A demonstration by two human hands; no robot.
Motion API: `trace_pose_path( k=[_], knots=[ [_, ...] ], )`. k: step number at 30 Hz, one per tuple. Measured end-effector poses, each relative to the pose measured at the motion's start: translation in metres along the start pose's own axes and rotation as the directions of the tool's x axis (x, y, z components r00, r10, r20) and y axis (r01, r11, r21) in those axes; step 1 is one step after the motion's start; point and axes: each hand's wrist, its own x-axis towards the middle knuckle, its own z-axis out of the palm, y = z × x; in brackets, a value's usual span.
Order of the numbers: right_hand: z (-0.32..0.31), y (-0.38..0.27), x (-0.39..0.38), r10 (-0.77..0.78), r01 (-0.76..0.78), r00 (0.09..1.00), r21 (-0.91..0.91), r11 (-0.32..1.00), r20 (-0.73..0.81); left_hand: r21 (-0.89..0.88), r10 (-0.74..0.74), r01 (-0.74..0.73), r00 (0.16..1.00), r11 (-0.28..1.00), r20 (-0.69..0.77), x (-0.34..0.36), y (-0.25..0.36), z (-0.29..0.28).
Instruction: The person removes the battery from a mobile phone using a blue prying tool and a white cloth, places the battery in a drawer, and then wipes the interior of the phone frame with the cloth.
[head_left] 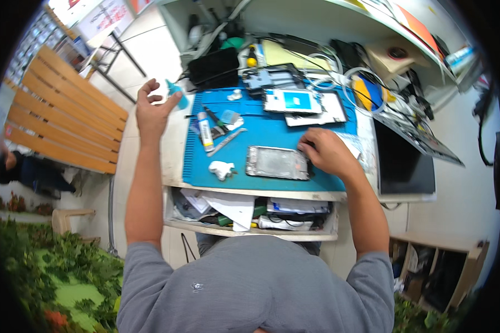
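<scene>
My left hand (153, 111) is raised at the left edge of the table, its thumb and fingers apart. The thumb lies beside a small teal squeeze bottle (179, 97) with a narrow nozzle and overlaps it in the picture. A phone's metal frame (276, 162), grey and worn, lies flat on a blue work mat (203, 176). At its upper right corner is my right hand (329, 152), fingers curled together; what they hold, if anything, is hidden. Left of the frame are a crumpled white tissue (221, 170), tweezers (226, 142) and a white tube (205, 132) with a yellow band.
Behind the frame lie a phone part with a blue screen (295, 101) and a white panel (333, 109). Cables and a black device (214, 69) crowd the back. A laptop (404, 158) stands right. An open drawer (250, 226) with papers juts out before me.
</scene>
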Motion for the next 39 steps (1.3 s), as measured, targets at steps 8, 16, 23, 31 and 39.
trace_pose_path(
  k=[8, 16, 23, 31, 39],
  knots=[
    [-0.002, 0.001, 0.001, 0.004, -0.004, 1.0, 0.03, 1.0, 0.001, 0.228, -0.169, 0.106, 0.947, 0.968, 0.274, 0.012, -0.003, 0.002],
    [-0.001, 0.007, 0.0, 0.014, -0.014, 1.0, 0.057, 0.998, 0.003, -0.024, 0.247, -0.361, 0.587, 0.932, 0.771, -0.062, 0.12, 0.035],
    [0.0, 0.008, 0.001, 0.003, -0.003, 1.0, 0.058, 0.998, -0.014, 0.007, 0.281, -0.563, 0.423, 0.826, 0.862, -0.084, 0.132, 0.06],
    [0.0, 0.009, -0.001, -0.002, 0.004, 1.0, 0.072, 0.997, -0.018, -0.022, 0.309, -0.609, 0.37, 0.793, 0.876, -0.087, 0.133, 0.069],
    [0.002, 0.01, 0.0, -0.011, 0.012, 1.0, 0.079, 0.997, -0.022, -0.027, 0.336, -0.641, 0.366, 0.767, 0.868, -0.088, 0.131, 0.071]
  ],
)
